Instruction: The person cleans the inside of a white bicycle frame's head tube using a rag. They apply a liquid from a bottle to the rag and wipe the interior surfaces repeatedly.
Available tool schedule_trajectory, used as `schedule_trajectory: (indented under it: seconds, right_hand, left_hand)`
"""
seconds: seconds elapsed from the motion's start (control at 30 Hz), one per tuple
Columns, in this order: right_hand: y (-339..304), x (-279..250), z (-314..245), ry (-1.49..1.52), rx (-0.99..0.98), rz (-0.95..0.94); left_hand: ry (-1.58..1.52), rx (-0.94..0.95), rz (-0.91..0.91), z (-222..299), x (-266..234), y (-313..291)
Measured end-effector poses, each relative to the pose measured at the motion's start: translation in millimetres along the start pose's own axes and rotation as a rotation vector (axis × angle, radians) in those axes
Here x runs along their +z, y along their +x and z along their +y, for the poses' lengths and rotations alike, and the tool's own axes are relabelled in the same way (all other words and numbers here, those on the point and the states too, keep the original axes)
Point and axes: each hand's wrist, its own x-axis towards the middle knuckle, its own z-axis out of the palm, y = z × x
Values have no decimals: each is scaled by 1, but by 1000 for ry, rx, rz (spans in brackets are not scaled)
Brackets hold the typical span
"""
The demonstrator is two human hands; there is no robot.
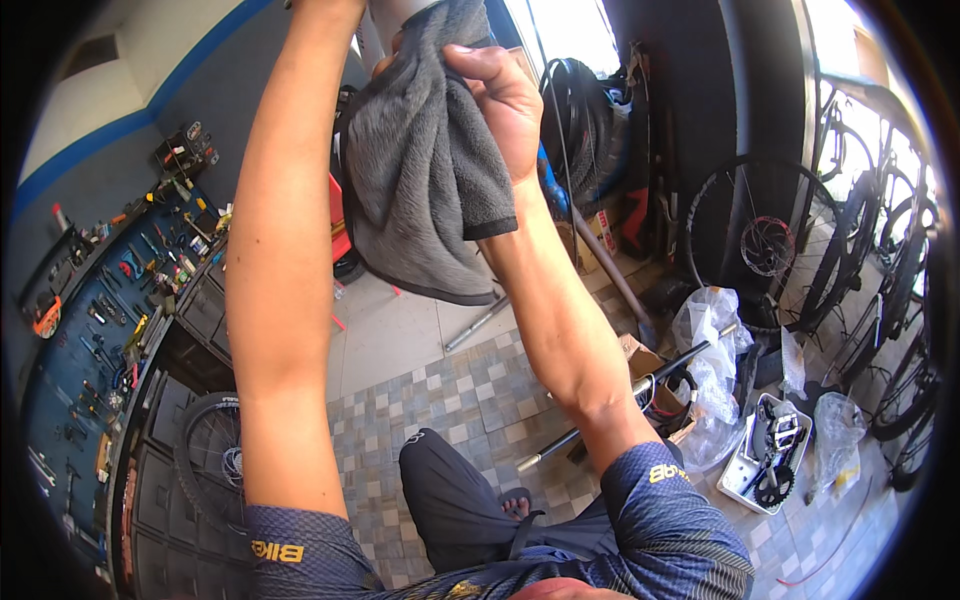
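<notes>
High in the view, my right hand [508, 105] is closed on a dark grey fleecy cloth [410, 190], its thumb lying over the upper folds. The cloth drapes down in front of my right forearm and hides most of those fingers. Its top is bunched against a pale, smooth tube [392, 14] at the upper edge. I cannot make out the tube's full shape, as the frame cuts it off. My left forearm [280, 200] stretches straight up on the left, and the hand at its end lies beyond the top edge.
A tool board [100, 320] hangs at left above dark drawers [165, 500], with a bicycle wheel [215, 460] beside them. At right are a wheel with a brake disc [700, 235], several bicycles [860, 240], plastic bags [710, 380] and a white tray [740, 480] of crank parts on the tiled floor.
</notes>
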Motion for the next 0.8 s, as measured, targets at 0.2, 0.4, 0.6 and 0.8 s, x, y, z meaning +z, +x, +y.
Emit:
schedule_trajectory:
  seconds: [0.2,0.4,0.6,0.8]
  right_hand:
    - [-2,-15,7,-590,-201,36]
    - [2,-18,-10,-1504,-578,8]
    - [-28,-21,-44,-2528,-1257,210]
    - [-48,-31,-49,-2180,-1033,153]
  left_hand:
    - [76,24,33,-10,-10,-8]
    - [-67,31,1,3,6,-10]
    - [-96,45,-58,2,0,-13]
    - [-149,-31,-53,2,-1,-9]
